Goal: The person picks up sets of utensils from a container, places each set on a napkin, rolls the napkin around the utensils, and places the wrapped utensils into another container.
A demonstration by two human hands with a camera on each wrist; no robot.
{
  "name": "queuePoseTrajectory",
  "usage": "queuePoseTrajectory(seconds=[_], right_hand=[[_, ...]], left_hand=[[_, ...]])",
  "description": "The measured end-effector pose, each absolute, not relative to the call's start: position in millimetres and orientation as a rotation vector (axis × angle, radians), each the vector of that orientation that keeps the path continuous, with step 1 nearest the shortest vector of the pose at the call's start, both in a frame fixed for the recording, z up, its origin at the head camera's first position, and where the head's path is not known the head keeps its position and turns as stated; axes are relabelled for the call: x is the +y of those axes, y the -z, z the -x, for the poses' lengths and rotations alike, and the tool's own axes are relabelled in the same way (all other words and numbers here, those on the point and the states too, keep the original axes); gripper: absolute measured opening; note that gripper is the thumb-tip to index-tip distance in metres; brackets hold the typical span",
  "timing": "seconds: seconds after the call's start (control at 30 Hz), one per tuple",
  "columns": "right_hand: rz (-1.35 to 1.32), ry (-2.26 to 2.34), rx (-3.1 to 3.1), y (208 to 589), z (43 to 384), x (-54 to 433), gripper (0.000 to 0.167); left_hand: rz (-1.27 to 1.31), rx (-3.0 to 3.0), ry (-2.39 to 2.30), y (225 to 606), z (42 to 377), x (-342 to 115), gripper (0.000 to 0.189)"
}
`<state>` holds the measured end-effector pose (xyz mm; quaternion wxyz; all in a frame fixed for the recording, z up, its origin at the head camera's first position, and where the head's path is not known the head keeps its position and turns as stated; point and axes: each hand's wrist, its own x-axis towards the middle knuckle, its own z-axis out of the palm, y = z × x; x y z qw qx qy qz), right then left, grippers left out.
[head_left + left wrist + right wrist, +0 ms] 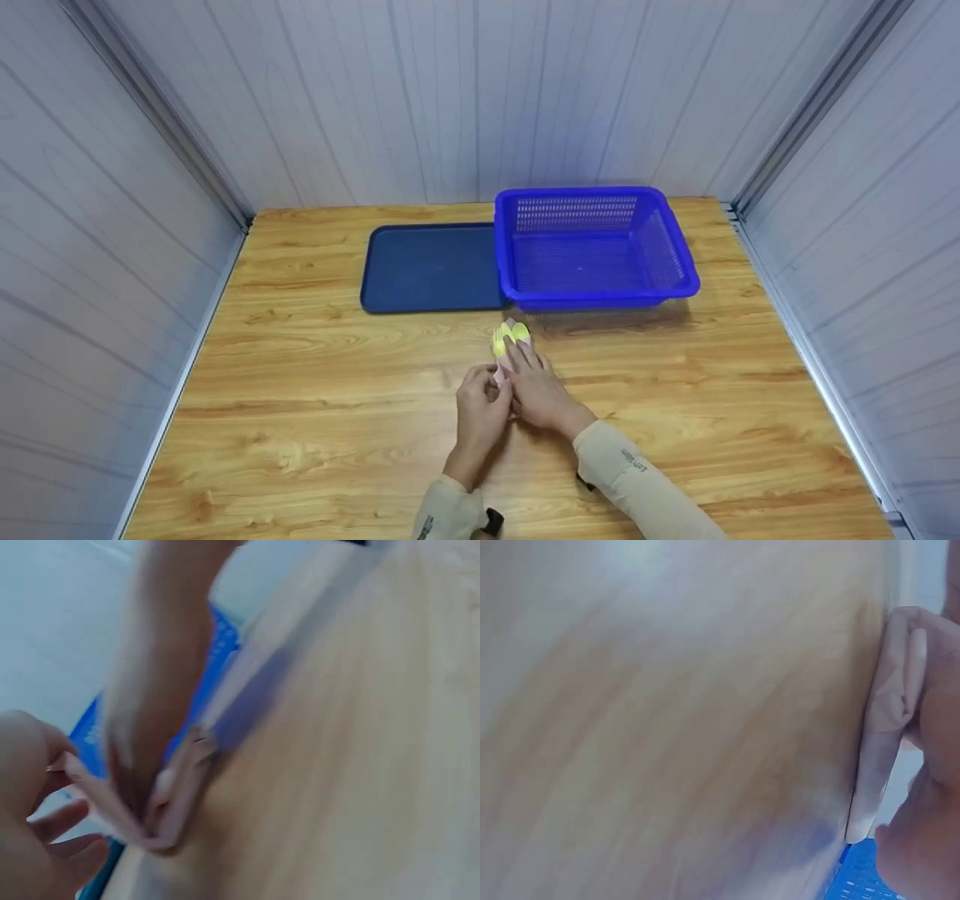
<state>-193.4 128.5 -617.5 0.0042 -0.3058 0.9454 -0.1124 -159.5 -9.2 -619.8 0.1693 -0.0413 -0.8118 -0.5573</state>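
Note:
A pink cloth, like a napkin, lies on the table in front of the basket, partly folded up. On it sit a yellow fork and a yellow spoon, with another yellow utensil between them; their handles are hidden. My left hand pinches the cloth's left edge and lifts it, as the left wrist view shows. Over the cutlery lies my right hand, its fingers extended and pressing down on the utensils and cloth.
Beyond the hands, a blue plastic basket stands at the back right. To its left is a dark blue tray, its right end against or under the basket. Pale panel walls enclose the wooden table at the back and sides.

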Motion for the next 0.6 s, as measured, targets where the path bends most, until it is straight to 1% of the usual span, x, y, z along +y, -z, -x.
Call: queuePoseTrajectory(seconds=[0.07,0.13,0.23,0.27,0.37,0.6], right_hand=[[0.924,0.471,3.021,616.5,194.8,128.0,0.054],[0.874,0.618,3.083,617.0,196.1,127.5,0.041],[0.731,0.829,3.127,619.5,196.6,127.7,0.019],[0.674,0.884,3.116,620.4,196.1,127.9,0.016],[0.552,1.001,3.044,623.7,194.0,128.9,0.014],[0.558,1.254,2.771,617.3,194.5,141.3,0.011]], left_hand=[[0.106,-2.253,1.584,623.3,158.8,-0.8,0.027],[0.094,-2.199,1.589,627.0,157.7,6.5,0.027],[0.046,-2.13,1.618,632.2,155.3,15.8,0.027],[0.02,-2.117,1.625,633.7,154.2,18.5,0.027],[-0.039,-2.09,1.643,637.5,151.2,25.8,0.027],[-0.012,-2.082,1.628,640.9,150.8,38.3,0.024]])
